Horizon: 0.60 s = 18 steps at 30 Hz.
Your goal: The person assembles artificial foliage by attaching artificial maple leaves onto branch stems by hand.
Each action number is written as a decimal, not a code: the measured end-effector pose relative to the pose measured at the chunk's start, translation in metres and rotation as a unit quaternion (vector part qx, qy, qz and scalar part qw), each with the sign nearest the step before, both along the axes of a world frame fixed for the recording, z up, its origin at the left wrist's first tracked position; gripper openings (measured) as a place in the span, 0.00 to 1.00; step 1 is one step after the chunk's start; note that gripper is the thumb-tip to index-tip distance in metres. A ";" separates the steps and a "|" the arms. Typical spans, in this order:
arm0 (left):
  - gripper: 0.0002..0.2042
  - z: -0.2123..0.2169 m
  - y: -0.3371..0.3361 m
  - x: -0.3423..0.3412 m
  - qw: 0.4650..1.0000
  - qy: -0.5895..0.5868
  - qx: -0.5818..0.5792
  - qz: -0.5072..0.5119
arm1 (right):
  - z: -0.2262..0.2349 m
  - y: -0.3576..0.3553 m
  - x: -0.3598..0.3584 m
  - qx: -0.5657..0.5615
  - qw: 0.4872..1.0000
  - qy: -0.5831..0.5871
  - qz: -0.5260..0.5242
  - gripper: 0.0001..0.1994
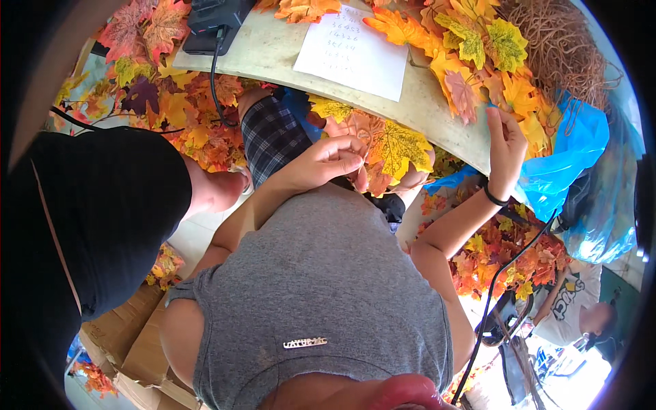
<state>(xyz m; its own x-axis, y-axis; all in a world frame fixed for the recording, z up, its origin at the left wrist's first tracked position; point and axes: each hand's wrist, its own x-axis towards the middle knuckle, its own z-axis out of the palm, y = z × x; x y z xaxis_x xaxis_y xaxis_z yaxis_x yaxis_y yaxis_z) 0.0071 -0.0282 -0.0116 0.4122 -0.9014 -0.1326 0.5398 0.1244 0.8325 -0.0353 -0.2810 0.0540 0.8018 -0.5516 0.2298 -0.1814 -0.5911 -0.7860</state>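
Observation:
My left hand [326,162] is closed in front of my chest, thumb and fingers pinched on the stem end of a bunch of artificial maple leaves [398,149]. A yellow leaf with dark veining lies at the front of this bunch, with pink-orange ones beside it. Off to the right, my right hand [507,147] is raised by the table edge, wearing a dark wristband [495,197]. Its fingers are bent together close to the loose leaves [523,96] on the table. Whatever may be between those fingertips is too small to make out.
On the pale table [266,51] are a white handwritten sheet [355,55], a black corded device [217,20] and a heap of brown strands [557,51]. Blue plastic bags [570,147] hang at right. Another person's dark-clothed leg [123,212] is close on the left, above cardboard boxes [130,328].

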 end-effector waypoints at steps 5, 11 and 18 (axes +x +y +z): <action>0.07 -0.001 0.001 0.002 0.999 0.029 0.003 0.037 | -0.001 0.002 0.011 -0.028 0.999 0.028 0.019 0.12; 0.12 -0.006 0.007 0.007 0.998 -0.013 0.013 0.066 | 0.044 0.030 -0.009 -0.176 0.945 0.064 0.269 0.11; 0.10 -0.011 0.020 0.007 0.996 0.021 0.036 0.082 | 0.105 0.039 -0.048 -0.078 0.668 0.039 0.739 0.11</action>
<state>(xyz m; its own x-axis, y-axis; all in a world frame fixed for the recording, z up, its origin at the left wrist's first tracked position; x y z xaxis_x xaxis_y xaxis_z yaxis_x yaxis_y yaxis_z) 0.0142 -0.0079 -0.0221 0.5463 -0.8098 -0.2139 0.5511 0.1552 0.8199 -0.0832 -0.2425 0.1586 0.4567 0.8818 0.1180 0.6539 -0.2427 -0.7166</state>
